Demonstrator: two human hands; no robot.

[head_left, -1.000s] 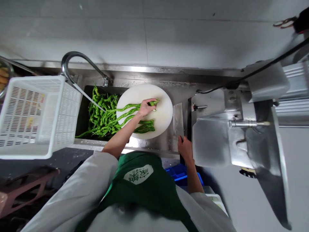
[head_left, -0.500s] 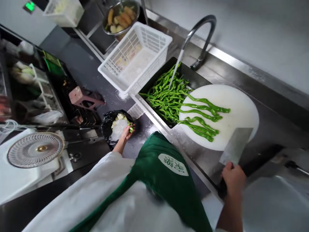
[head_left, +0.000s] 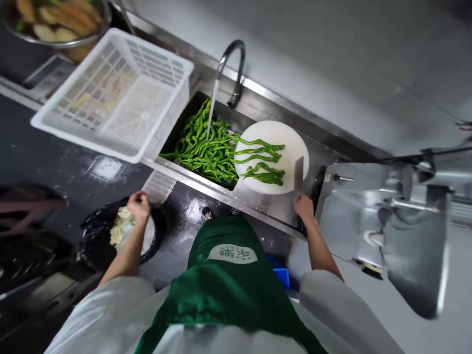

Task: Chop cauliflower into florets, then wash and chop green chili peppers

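Observation:
My right hand (head_left: 304, 206) grips a cleaver (head_left: 299, 175), its blade upright over the near right edge of the round white cutting board (head_left: 271, 129). Several long green chili peppers (head_left: 263, 155) lie side by side there, their tips toward the heap of green chili peppers (head_left: 206, 147) in the sink. Over by the black-lined trash bin (head_left: 96, 231), my left hand (head_left: 139, 206) hovers above its rim with curled fingers; whatever might be inside them is hidden. Pale scraps and a whitish plastic bag show in the bin.
Water runs from the curved faucet (head_left: 236, 73) onto the peppers. A white plastic basket (head_left: 155, 137) stands left of the sink, with a metal bowl (head_left: 84, 42) of carrots and pale vegetables beyond. A metal machine (head_left: 350, 211) stands at right. Behind the bin is a pinkish stool (head_left: 33, 211).
The view has swung to the right. Green pieces that showed in my left hand are no longer visible, and that hand has lifted. My right hand still grips the cleaver, now upright.

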